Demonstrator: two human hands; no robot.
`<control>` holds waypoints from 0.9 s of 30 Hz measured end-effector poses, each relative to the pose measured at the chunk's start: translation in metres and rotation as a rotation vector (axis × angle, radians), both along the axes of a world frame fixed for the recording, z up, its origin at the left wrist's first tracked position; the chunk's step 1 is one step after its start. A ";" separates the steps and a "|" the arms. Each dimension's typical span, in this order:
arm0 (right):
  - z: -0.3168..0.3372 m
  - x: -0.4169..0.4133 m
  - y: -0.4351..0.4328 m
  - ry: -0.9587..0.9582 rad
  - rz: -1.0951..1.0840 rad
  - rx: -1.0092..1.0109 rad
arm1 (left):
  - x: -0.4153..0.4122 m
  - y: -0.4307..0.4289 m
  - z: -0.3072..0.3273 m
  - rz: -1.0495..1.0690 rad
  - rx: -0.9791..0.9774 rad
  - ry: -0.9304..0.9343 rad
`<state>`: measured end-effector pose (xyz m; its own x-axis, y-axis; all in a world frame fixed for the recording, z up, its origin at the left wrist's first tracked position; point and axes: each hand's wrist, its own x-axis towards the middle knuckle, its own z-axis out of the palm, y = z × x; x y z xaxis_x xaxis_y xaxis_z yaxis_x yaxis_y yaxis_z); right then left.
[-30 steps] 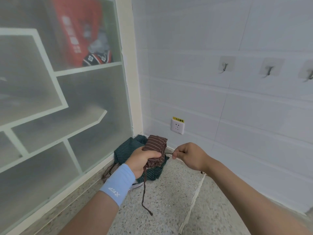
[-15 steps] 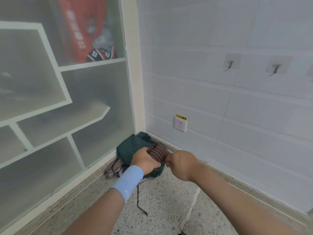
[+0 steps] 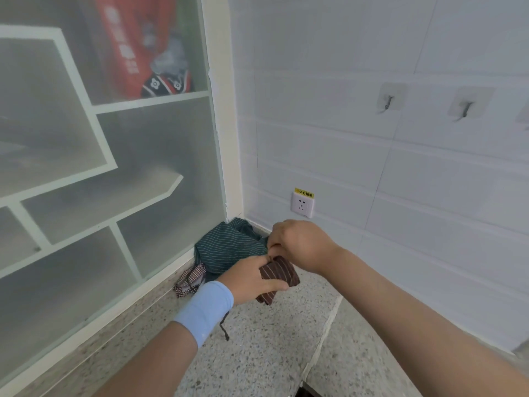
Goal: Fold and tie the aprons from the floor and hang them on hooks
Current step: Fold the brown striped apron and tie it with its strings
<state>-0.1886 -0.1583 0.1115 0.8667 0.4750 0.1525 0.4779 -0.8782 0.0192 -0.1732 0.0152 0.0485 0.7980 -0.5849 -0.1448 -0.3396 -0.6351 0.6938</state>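
Left hand grips folded apron, tilted; right hand pinches top.

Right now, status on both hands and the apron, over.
Left hand grips folded brown apron. Right hand pinches its top edge. Green apron on floor behind, wall hooks bare.

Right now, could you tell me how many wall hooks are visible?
2: left hook on the tiled wall, right hook beside it; a third may be cut off at right.
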 end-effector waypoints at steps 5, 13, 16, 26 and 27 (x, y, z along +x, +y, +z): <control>-0.015 0.010 0.005 -0.119 0.014 0.128 | -0.007 0.002 -0.011 0.065 -0.188 0.093; -0.073 -0.022 0.031 0.552 -0.588 1.510 | 0.010 0.006 -0.021 0.513 -0.890 0.644; -0.087 -0.037 0.045 1.036 -0.260 1.622 | 0.015 -0.002 -0.011 0.510 -0.940 0.660; -0.088 0.005 -0.025 1.107 -0.318 0.883 | 0.015 0.017 0.000 -0.019 -0.499 0.554; -0.083 0.009 -0.028 1.111 -0.319 0.751 | 0.012 0.014 -0.002 -0.067 -0.378 0.460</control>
<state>-0.1793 -0.1863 0.0286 0.7554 0.3464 -0.5561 -0.2922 -0.5815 -0.7592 -0.1615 0.0287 0.0461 0.6622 -0.7103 -0.2386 0.0185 -0.3028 0.9529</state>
